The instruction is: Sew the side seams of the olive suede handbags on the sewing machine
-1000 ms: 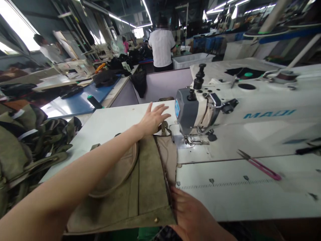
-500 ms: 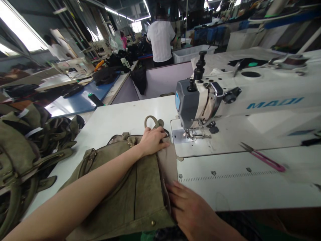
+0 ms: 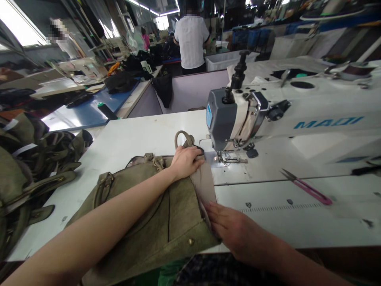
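Head view: the left hand, spread-fingered a second ago, now curls its fingers over the olive bag beside the sewing machine; the right hand tucks its fingers at the open side, apparently steadying it. Neither grip is certain. The bag overhangs the near edge of the worktop.

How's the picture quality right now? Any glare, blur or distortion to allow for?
Head view: the window at upper left is blown out, and glare whitens part of the blue table; head view: a bright patch on the metal plate by the needle; head view: left hand and bag look fairly clear, the far background softer; head view: things look stretched towards the edges.
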`<state>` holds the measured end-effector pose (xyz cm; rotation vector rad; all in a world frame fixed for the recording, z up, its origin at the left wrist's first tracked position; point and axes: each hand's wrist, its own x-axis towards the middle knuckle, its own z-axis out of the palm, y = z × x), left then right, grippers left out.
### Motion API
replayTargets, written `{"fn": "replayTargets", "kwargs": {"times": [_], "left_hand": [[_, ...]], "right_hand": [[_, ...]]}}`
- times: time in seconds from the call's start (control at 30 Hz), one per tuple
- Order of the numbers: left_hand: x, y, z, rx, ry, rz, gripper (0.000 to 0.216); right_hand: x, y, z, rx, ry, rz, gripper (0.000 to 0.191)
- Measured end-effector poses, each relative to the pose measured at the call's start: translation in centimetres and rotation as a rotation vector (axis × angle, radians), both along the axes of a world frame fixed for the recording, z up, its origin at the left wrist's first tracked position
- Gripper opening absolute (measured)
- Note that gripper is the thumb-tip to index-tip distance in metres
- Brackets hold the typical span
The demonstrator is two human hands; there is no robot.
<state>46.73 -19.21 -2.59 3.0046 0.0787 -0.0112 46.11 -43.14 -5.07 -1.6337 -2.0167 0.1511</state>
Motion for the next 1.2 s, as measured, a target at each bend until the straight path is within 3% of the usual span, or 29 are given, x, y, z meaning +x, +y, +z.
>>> {"fn": "replayTargets", "kwargs": {"times": [0.13,0.23,0.43,0.77,1.0,1.2], "left_hand": [[4.3,0.4,0.3,-0.026,-0.019,0.011,0.022],[5.5,-0.6,0.7,-0.035,0.002,-0.004,0.020],[4.0,-3.2,0.9,-0.039,0.040,0.033,0.022],[4.6,-3.0,0.5,-0.049,0.013,0.046,0.021],[4.6,-2.8,0.3,-0.081,-0.033,0.009,0.019],[4.6,-2.0,0.1,-0.109,-0.078,-0.010,0.029]], "right_hand": [[3.0,0.7,-0.6,0.018,-0.024,-0.030,0.046],[3.1,0.0,-0.6,0.024,0.020,-0.061,0.046],[1.9,-2.5,0.1,-0.144,0.056,-0.042,0.047],[2.5,-2.3,-0.4,0.026,0.044,-0.123,0.045],[2.7,-1.9,0.0,0.076,0.029,-0.087,0.043],[2.6,-2.0,0.7,0.106,0.173,-0.104,0.042]]}}
